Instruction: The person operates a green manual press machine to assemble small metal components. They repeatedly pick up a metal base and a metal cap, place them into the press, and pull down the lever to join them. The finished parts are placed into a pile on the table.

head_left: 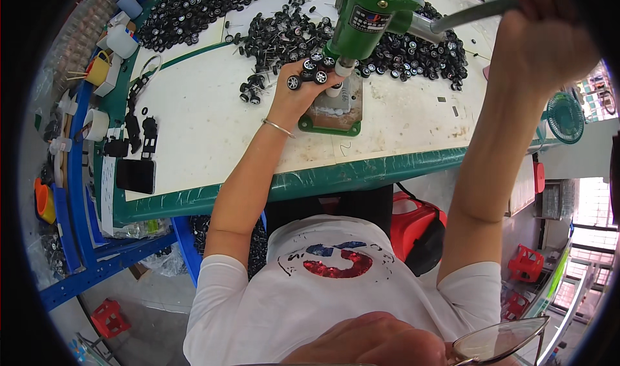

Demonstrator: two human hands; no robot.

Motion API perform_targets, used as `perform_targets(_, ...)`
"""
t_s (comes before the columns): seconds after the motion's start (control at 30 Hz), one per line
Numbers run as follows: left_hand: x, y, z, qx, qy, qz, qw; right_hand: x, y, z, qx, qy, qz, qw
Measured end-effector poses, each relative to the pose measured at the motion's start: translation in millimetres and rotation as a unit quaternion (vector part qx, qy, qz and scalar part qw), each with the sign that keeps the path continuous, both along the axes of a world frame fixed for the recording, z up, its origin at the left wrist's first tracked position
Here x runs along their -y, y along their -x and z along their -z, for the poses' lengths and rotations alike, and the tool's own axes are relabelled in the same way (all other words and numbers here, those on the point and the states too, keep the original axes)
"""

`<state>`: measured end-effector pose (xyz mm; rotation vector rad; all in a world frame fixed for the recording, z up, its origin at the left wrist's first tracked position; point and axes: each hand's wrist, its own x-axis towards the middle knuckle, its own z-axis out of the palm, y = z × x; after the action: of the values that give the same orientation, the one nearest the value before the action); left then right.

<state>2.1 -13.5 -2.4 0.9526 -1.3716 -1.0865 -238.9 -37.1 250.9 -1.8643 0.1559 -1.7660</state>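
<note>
My left hand is closed around several small black toy wheels with silver hubs. Its fingertips are at the white ram tip of a green hand press; what they pinch there is hidden. Just below the tip, a white post rises from the press base. Up at the right, my right hand is raised and wrapped around the end of the press's grey lever. Parts of that hand are dark at the picture's rim.
Piles of black wheels lie at the far left, behind the press and to its right. A phone and black plastic parts lie near the table's left edge. A teal fan is at the right.
</note>
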Motion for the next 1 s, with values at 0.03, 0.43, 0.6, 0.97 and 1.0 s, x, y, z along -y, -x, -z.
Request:
perform_targets(0.03, 0, 0, 0, 0.007, 0.006, -0.004, 1.000, -5, 2, 4, -0.008, 0.011, 0.000, 1.000)
perform_targets(0.43, -7, 2, 1, -0.109, -0.114, 0.017, 0.987, 14, -37, -8, 0.027, -0.015, 0.032, 0.999)
perform_targets(0.6, -7, -3, -3, -0.284, -0.182, 0.031, 0.941, 78, -39, 2, 0.071, -0.223, 0.075, 0.969)
perform_targets(0.97, -129, -141, -9, -0.060, -0.199, 0.082, 0.975, 78, -32, 67, 0.102, -0.316, 0.030, 0.943)
perform_targets(1.0, -151, -152, -14, -0.020, -0.209, 0.108, 0.972, 79, -21, 77, 0.092, -0.358, 0.055, 0.928)
